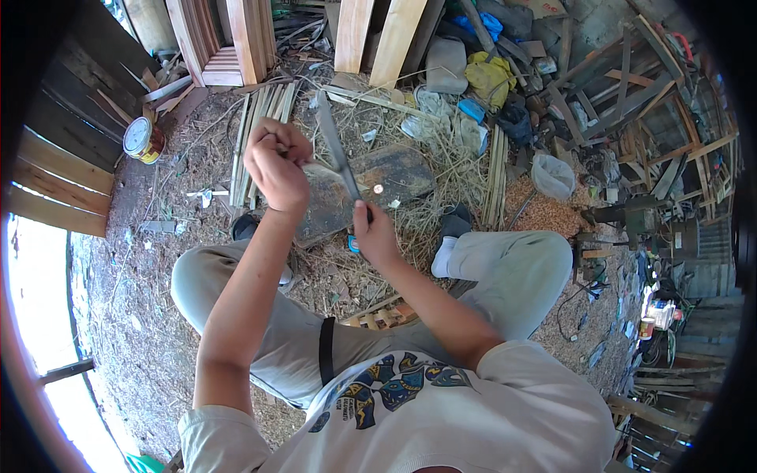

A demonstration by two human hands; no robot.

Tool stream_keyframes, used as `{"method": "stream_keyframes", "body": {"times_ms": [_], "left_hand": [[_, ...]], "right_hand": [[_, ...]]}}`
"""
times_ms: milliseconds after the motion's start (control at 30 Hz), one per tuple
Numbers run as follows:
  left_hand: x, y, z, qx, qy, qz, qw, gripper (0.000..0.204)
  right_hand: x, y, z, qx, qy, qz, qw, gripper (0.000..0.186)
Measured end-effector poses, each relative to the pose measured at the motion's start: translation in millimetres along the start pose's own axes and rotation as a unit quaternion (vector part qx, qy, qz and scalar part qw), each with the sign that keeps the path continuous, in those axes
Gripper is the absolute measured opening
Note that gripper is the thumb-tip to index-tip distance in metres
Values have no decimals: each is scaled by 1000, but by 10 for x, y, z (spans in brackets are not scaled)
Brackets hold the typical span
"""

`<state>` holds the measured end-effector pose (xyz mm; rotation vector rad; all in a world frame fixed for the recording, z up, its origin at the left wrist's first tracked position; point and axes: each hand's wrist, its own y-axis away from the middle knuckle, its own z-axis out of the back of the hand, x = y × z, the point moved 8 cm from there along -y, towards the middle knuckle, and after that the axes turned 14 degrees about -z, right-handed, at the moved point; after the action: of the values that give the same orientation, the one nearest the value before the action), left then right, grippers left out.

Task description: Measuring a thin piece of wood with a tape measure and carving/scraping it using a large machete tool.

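The left hand (277, 162) is raised beyond the left end of the dark wooden board (402, 175), its forearm rising steeply and its fingers curled into a fist around a thin pale strip (322, 168). The strip sticks out toward the knife (333, 142) above the board's far left part; whether it touches the blade, I cannot tell. The right hand (375, 235) is closed firmly around the knife's handle over the board's near edge, its forearm slanting up and leftward. The blade points away and slightly left, its tip past the far edge. Long sticks (246, 146) lie off the board's left end.
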<state>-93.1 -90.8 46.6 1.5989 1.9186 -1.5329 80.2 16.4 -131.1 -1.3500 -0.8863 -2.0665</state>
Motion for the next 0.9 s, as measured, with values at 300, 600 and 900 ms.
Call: {"method": "stream_keyframes", "body": {"times_ms": [300,600,900], "left_hand": [[86,-117,271,-76,53,38,995,24],[72,9,125,-18,24,15,999,24],[11,122,-64,21,27,33,999,23]], "right_hand": [[-648,-248,45,-36,112,-89,989,59],[577,181,69,18,84,-32,996,47],[-1257,-340,280,-42,188,-159,968,52]]}}
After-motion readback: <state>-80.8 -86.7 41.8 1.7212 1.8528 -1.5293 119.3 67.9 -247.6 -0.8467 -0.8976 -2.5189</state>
